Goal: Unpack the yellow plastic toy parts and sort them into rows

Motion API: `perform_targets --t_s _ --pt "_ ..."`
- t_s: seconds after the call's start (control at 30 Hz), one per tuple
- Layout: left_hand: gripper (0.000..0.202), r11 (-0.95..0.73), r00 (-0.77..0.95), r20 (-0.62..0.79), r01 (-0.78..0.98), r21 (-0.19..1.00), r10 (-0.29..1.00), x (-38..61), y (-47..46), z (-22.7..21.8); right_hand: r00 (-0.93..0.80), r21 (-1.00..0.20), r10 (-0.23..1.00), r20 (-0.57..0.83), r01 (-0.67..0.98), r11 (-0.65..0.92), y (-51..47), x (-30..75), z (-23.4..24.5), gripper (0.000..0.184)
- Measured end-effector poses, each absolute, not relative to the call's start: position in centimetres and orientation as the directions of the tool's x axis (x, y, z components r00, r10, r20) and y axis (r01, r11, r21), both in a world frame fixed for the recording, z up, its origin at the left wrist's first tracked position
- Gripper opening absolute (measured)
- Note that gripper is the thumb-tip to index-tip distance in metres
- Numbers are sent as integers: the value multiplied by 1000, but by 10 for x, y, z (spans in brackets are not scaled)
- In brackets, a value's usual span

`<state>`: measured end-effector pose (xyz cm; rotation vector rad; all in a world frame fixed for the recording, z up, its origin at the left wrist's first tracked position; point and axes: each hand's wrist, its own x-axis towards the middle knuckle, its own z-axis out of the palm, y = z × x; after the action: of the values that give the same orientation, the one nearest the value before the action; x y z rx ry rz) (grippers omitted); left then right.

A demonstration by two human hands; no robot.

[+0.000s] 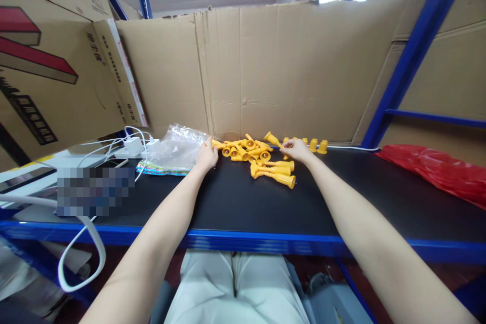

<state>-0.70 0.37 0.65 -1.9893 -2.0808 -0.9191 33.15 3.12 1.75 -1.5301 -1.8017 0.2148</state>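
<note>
Right hand (296,149) pinches one yellow, bell-mouthed plastic piece (272,137) by its thin end; weak hold could drop it. Left hand (207,156), at left of the yellow plastic heap (242,153): grip unclear.

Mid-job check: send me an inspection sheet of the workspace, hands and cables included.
Surface: black worktop with blue front rail.
Job's things: yellow pile towards the back; similar pieces lie together nearer the front; yellow cups line up at right.
Clutter: crumpled clear bag at left, red plastic at far right.
Left hand: at the pile's left end, grip unclear.
Right hand: pinches a yellow piece.
Cables: white cables at left, one looping below the rail.
Surroundings: cardboard wall, blue post.
</note>
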Motion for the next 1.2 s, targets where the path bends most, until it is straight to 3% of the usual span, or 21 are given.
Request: perform_targets --t_s 0.17,0.37,0.5,0.6,0.77,0.9,1.07,1.2 --pt "48 -98 -162 626 928 359 763 -4 -1 18 97 -699 876 472 646 305 24 322 30 11" --pt "36 -381 58 763 889 254 644 23 -25 40 166 -852 853 495 283 440 5 283 55 15" --pt "36 -605 328 688 770 201 647 46 -46 48 49 -882 888 457 152 446 -8 256 64 20" --pt "40 -661 412 625 714 232 664 56 -55 48 -102 -873 881 461 127 471 -20 241 66 26" --pt "40 -635 418 595 744 209 686 55 -54 45 -245 -855 838 488 59 516 -35 227 64 32" --pt "36 -543 339 628 825 160 700 50 -51 47 -253 -848 825 506 27 529 -39 223 63 34" --pt "35 -384 141 678 896 222 721 43 -46 51 -229 -871 847 480 -8 492 -38 226 65 42" --pt "35 -332 86 691 914 232 718 33 -40 50 -185 -890 878 442 32 455 -34 230 66 48"
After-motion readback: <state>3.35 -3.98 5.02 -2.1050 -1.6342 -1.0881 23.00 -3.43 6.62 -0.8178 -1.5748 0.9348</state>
